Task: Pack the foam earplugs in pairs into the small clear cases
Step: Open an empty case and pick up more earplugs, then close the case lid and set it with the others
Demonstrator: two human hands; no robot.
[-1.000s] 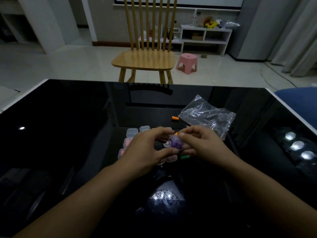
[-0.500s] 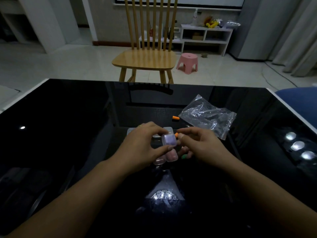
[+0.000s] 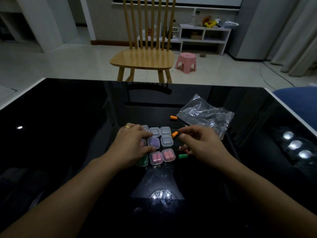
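Resting on the black glass desk (image 3: 68, 134), the left hand (image 3: 132, 145) lies over the left column of a block of small clear cases, its thumb and forefinger set on either side of the purple case (image 3: 153, 142) in the middle, touching it with loosely bent fingers rather than lifting it. Two purple earplugs show through that case's lid. Under the heel of the same hand a green-filled case (image 3: 143, 160) peeps out, and a pinkish one is half hidden beneath the fingers. Moving across, the front row holds two pink cases (image 3: 162, 156), each with a pair of pink plugs lying side by side. Behind them the empty cases (image 3: 160, 131) sit shut and touching, with one more just beside the purple case. Right of the block, an orange earplug (image 3: 174, 134) lies loose beside the right hand (image 3: 202, 143), whose fingers are curled, thumb forward; I cannot tell whether they hold anything. A green earplug (image 3: 182, 155) pokes out below that hand. Farther back lies another orange plug (image 3: 173, 118), then a crumpled clear bag (image 3: 205, 115).
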